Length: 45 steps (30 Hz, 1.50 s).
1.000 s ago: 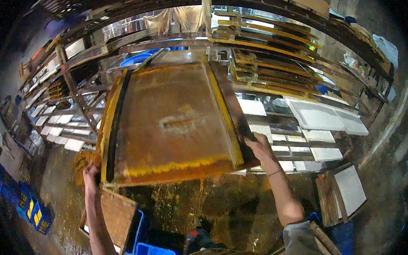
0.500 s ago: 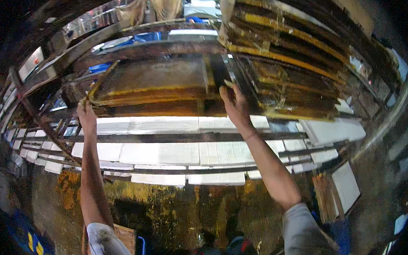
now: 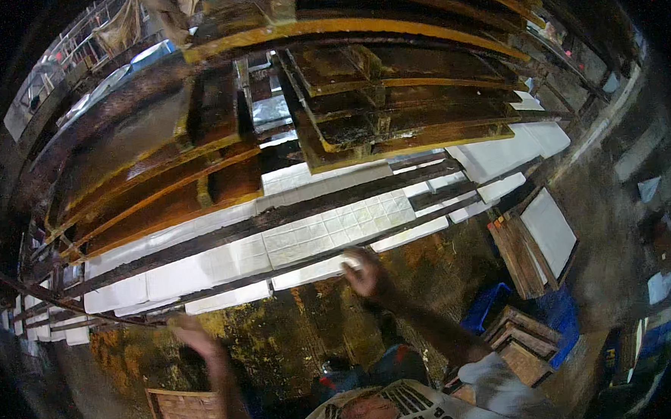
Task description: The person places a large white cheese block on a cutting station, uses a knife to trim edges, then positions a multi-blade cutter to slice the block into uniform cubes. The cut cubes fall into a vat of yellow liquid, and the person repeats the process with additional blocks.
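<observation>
My right hand (image 3: 365,275) is at the front edge of the lowest row of white slabs (image 3: 234,297), its fingers apart and nothing seen in them; whether it touches a slab I cannot tell. Lower left, my left hand (image 3: 196,335) is blurred by motion, with its fingers loosely stretched and nothing visible in it. Above both hands, wooden trays (image 3: 219,168) with wet, yellowish edges are stacked on the left of the rack. A grid-marked white slab (image 3: 340,226) lies on the dark slats between the trays and my right hand.
More stacked wooden trays (image 3: 423,140) stand at the upper right. White slabs (image 3: 503,151) lie at the rack's right end. Wooden frames and a white board (image 3: 547,229) lean beside a blue crate (image 3: 486,308). A woven panel (image 3: 185,414) is at lower left.
Both hands have come down and back from the wooden tray at the left of the rack; my left hand has let go of its edge. The view has turned to the right.
</observation>
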{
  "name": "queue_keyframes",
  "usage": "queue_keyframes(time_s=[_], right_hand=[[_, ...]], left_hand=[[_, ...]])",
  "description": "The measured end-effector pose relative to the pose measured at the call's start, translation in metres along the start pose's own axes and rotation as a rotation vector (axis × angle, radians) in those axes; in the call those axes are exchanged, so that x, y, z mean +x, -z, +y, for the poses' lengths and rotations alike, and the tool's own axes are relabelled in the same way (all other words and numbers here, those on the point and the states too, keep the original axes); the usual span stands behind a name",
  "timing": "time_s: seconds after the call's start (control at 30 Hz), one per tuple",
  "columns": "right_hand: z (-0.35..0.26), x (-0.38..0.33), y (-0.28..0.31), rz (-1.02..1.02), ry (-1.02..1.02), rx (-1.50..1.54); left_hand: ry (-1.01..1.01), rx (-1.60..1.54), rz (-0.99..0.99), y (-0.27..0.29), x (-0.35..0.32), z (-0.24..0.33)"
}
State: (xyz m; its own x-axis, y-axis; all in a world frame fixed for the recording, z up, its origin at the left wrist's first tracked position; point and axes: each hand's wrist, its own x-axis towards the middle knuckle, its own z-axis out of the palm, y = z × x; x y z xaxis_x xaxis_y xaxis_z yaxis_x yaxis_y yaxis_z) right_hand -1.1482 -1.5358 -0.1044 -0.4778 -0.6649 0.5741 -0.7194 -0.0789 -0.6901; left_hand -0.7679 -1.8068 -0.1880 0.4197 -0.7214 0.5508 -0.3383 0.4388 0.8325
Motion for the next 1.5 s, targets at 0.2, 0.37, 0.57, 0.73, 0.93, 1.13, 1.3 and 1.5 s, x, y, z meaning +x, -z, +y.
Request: queue_keyframes(time_s=[0.2, 0.37, 0.57, 0.73, 0.93, 1.13, 1.3, 1.5], right_hand=[[0.227, 0.042, 0.065, -0.092, -0.085, -0.714], [0.312, 0.068, 0.069, -0.416, -0.133, -0.746], [0.320, 0.066, 0.073, -0.473, -0.211, -0.580], [0.320, 0.039, 0.102, -0.560, -0.116, -0.439], [0.413, 0.052, 0.127, -0.306, 0.047, -0.613], [0.544, 0.070, 0.130, -0.576, 0.297, -0.863], [0.563, 0.088, 0.082, -0.652, 0.325, -0.831], [0.575, 0.105, 0.089, -0.636, 0.123, -0.778]], left_hand=[[0.783, -0.120, -0.907, -0.112, -0.255, 0.098], [0.737, -0.348, -0.755, -0.168, -0.337, 0.138], [0.816, -0.210, -0.807, -0.164, -0.416, 0.201], [0.851, -0.147, -0.774, -0.189, -0.445, 0.268], [0.892, 0.064, -0.715, -0.245, -0.394, 0.154], [0.834, -0.327, 0.149, -0.287, -0.320, 0.075], [0.726, 0.115, 0.230, -0.282, -0.261, 0.054], [0.765, 0.032, 0.320, -0.300, -0.279, 0.078]])
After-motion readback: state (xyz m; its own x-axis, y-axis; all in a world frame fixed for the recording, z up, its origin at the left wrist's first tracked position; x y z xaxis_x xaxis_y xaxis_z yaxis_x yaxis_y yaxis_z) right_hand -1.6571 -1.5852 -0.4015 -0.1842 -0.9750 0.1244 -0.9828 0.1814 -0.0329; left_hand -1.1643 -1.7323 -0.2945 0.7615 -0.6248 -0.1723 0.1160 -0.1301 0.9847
